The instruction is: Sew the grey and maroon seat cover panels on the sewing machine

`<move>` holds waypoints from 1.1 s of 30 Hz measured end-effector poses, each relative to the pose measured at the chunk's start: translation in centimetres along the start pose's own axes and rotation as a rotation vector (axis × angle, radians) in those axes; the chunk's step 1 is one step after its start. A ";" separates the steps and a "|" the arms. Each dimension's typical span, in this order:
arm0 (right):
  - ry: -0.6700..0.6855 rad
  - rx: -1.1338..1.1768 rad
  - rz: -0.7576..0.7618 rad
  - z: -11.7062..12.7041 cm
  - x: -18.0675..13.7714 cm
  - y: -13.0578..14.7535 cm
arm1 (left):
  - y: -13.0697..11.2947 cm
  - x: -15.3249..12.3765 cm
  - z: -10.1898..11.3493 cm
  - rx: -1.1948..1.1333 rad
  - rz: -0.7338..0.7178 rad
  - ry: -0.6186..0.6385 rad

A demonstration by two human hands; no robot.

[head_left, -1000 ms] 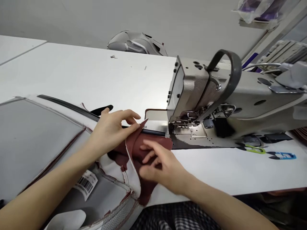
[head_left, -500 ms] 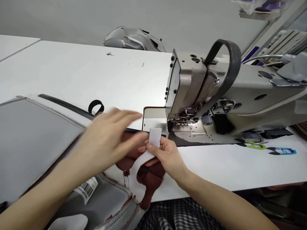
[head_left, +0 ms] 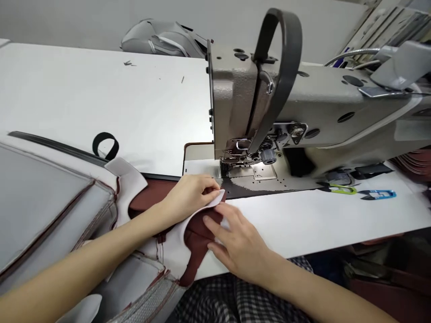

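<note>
My left hand (head_left: 192,196) pinches the end of a white-backed strip (head_left: 198,211), just in front of the sewing machine (head_left: 235,94). The strip belongs to a sewn cover with white backing and maroon fabric (head_left: 197,242). Beside it my right hand (head_left: 240,244) has its fingers apart, the tips touching the maroon fabric and the strip's edge. Large grey panels (head_left: 43,188) of the same cover spread to the left under my left forearm. The machine's needle area lies just beyond both hands, partly shaded by the machine head.
Green thread snips (head_left: 341,189) and blue thread snips (head_left: 382,194) lie right on the white table (head_left: 286,229). A black band loop (head_left: 106,146) stands behind the cover. A grey sewn piece (head_left: 161,38) rests by the wall. Maroon pieces (head_left: 412,157) are stacked far right.
My left hand has come down to the right and taken the strip's end. My right hand has let go of the strip and spread its fingers. The view has shifted right.
</note>
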State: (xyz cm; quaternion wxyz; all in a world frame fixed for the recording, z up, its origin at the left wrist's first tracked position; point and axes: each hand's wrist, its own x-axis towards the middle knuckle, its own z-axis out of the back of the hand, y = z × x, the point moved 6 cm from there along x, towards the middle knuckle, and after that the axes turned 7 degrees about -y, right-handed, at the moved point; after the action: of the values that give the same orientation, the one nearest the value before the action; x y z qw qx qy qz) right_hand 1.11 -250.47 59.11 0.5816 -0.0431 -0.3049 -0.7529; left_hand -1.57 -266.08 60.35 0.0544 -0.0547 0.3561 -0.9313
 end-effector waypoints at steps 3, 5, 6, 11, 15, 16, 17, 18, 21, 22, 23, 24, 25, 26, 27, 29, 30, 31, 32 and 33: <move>-0.058 -0.032 -0.021 0.8 0.5 0.0 | 0.8 0.2 -0.3 -0.052 0.120 0.052; -0.011 -0.037 -0.019 0.5 0.5 0.2 | 1.0 0.2 -0.2 -0.059 0.161 0.074; 0.025 -0.034 -0.018 0.3 0.4 0.3 | 1.0 0.2 -0.1 -0.044 0.158 0.080; 0.098 -0.053 -0.009 0.3 0.2 0.4 | 0.7 0.1 -0.1 0.032 0.108 0.033; -0.006 -0.083 0.012 0.7 0.5 0.2 | 0.7 0.0 -0.4 0.076 0.136 0.010; -0.057 -0.100 0.025 0.7 0.6 0.2 | 0.7 0.0 -0.5 0.090 0.146 0.011; -0.110 -0.122 0.038 0.8 0.6 0.1 | 0.8 0.0 -0.5 0.101 0.154 0.010; -0.161 -0.146 0.051 0.8 0.7 0.1 | 0.8 -0.1 -0.6 0.108 0.161 0.008; -0.267 -0.200 0.091 0.8 0.8 0.0 | 0.8 -0.1 -0.5 0.119 0.176 -0.004; -0.276 -0.206 0.107 0.7 0.9 0.0 | 0.8 -0.1 -0.4 0.118 0.177 -0.011; -0.274 -0.207 0.123 0.7 1.1 -0.2 | 0.8 0.0 -0.4 0.116 0.177 -0.020; -0.264 -0.209 0.139 0.7 1.3 -0.4 | 0.8 0.2 -0.2 0.113 0.180 -0.030; -0.249 -0.213 0.153 0.7 1.6 -0.7 | 0.9 0.4 -0.1 0.113 0.184 -0.040; -0.240 -0.217 0.169 0.8 1.9 -1.1 | 1.0 0.8 0.1 0.117 0.188 -0.052; -0.234 -0.223 0.186 0.9 2.3 -1.6 | 1.2 1.3 0.2 0.128 0.191 -0.066; -0.228 -0.233 0.221 1.0 3.2 -2.9 | 1.6 2.5 0.5 0.154 0.200 -0.094; -0.223 -0.234 0.240 1.0 3.6 -3.6 | 1.8 3.2 0.7 0.172 0.203 -0.114; -0.220 -0.231 0.257 1.0 4.1 -4.3 | 2.0 3.8 0.9 0.192 0.206 -0.133; -0.216 -0.225 0.270 1.0 4.4 -4.9 | 2.2 4.3 1.0 0.212 0.212 -0.153; -0.211 -0.218 0.281 0.9 4.7 -5.5 | 2.4 4.7 1.1 0.234 0.219 -0.169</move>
State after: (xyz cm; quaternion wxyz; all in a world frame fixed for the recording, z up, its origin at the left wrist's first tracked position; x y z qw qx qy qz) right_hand -5.58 -253.25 59.60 0.6376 -0.2262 -0.2719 -0.6843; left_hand -5.94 -269.25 59.89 0.1913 -0.0868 0.2435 -0.9469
